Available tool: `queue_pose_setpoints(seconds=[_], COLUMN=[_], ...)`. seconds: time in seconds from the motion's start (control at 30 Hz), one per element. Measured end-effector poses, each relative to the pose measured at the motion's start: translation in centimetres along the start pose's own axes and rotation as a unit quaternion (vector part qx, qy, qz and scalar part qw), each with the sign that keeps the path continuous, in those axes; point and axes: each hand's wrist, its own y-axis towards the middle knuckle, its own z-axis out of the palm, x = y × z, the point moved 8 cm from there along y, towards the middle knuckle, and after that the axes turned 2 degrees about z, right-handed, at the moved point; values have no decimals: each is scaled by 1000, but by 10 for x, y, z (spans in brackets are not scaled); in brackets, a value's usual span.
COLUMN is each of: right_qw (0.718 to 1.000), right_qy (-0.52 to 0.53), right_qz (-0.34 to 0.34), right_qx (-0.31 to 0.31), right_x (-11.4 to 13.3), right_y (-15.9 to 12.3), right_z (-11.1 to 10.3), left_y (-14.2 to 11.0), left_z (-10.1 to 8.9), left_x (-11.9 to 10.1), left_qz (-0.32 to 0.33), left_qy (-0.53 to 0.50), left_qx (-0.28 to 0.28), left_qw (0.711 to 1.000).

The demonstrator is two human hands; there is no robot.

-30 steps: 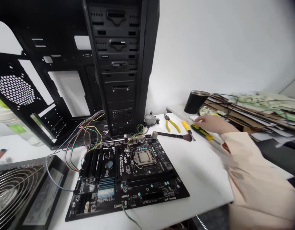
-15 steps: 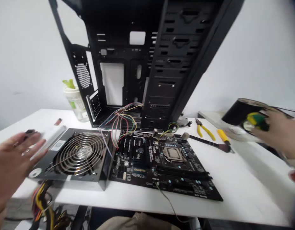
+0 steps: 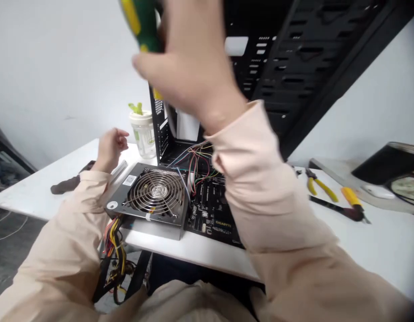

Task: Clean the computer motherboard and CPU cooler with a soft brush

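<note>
My right hand (image 3: 193, 67), slightly blurred, is raised in front of the black computer case (image 3: 287, 58) and wrapped round a green and yellow screwdriver handle (image 3: 139, 22). Its shaft does not show. Over the table's left part, my left hand (image 3: 111, 145) has its fingers curled, just left of a clear cup (image 3: 142, 134) with a pale lid; whatever is in those fingers is too small to name. Below lies a power supply (image 3: 129, 208) with a round fan grille. A black motherboard (image 3: 210, 214) sits beside it, partly hidden by my right sleeve.
Yellow-handled pliers (image 3: 322, 185), a brush (image 3: 341, 210) and a yellow screwdriver (image 3: 351, 197) lie at right. A dark elongated item (image 3: 67, 184) rests at left. Power cables (image 3: 117, 250) hang over the table's front edge. Thin coloured wires (image 3: 196, 154) trail from the case.
My right hand has swung from the far right to the case with the screwdriver. My left hand has moved forward and its fingers have curled. The view has shifted left.
</note>
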Motion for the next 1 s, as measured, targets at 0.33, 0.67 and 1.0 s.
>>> queue_pose_setpoints(seconds=[0.33,0.67,1.0], right_qw=[986,972,962], right_qy=[139,186,204], right_qz=[88,141,163], right_qx=[-27,-38,-77], right_x=[-29,-70,-67], right_y=[-49,-62,-73], right_z=[92,129,129], left_y=[-28,-46,-55], left_z=[23,39,47], left_x=[-11,-11,-14], left_qz=[46,46,46], left_qy=[-28,34,121], left_qx=[184,306,384], left_qw=[982,950,914])
